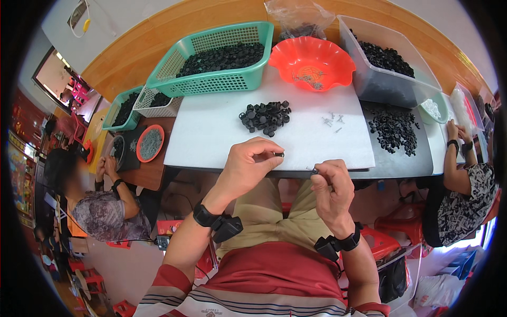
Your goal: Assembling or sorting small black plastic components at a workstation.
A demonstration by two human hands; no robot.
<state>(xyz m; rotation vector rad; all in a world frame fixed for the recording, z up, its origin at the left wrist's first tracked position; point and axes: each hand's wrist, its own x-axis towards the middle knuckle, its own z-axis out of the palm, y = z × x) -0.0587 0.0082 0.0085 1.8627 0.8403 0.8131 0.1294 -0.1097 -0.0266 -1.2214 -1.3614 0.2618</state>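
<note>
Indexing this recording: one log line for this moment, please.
left grip: pinching small black part | right grip: pinching small dark piece | black pile: on white sheet

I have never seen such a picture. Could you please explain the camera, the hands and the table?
This picture comes from a wide camera on a person's head, looking down, so edges bend. No machine works here: the bare left hand and right hand are that person's. The left pinches a small black piece; the right, a small dark piece. On the flat white sheet lie a heap of small round black parts and a few thin pale pieces. Behind stand a green plastic basket, a red wavy-rimmed bowl and a clear plastic box.
</note>
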